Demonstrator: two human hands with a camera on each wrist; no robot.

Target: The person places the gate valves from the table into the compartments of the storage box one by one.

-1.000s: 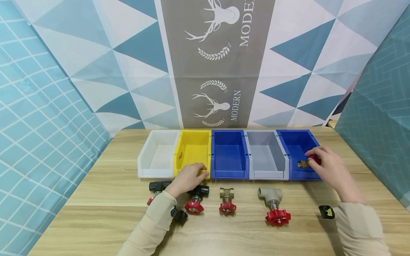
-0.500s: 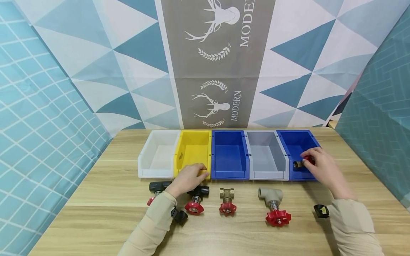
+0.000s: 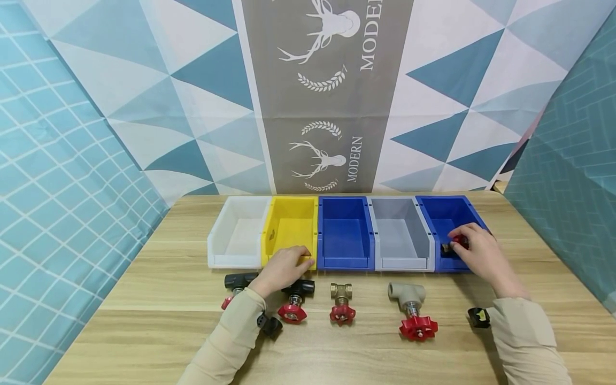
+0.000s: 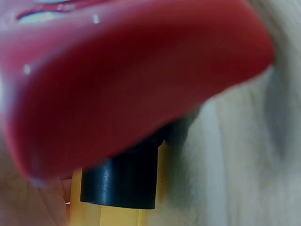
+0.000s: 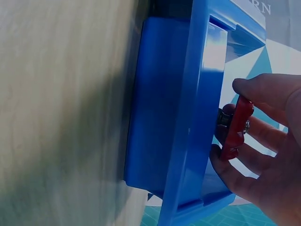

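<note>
In the head view, my right hand (image 3: 485, 258) holds a brass valve (image 3: 446, 248) by its red handwheel (image 5: 237, 129), inside the front part of the rightmost blue bin (image 3: 445, 216). The right wrist view shows the thumb and fingers around the wheel's rim; the valve's body is mostly hidden behind it. My left hand (image 3: 283, 269) rests at the front edge of the yellow bin (image 3: 294, 230), fingers loosely bent. Below it lies a black tee valve (image 3: 297, 289), whose red handwheel (image 4: 141, 84) fills much of the left wrist view.
White (image 3: 244, 227), middle blue (image 3: 343, 230) and grey bins (image 3: 397, 230) stand in the same row. In front lie another black valve (image 3: 239, 280) partly behind the left sleeve, a brass valve (image 3: 341, 302) and a grey tee valve (image 3: 409, 299). A patterned backdrop (image 3: 327, 107) hangs behind.
My right hand has moved left and slightly down with the brass valve, bringing it deeper into the rightmost blue bin. The left hand stays where it was.
</note>
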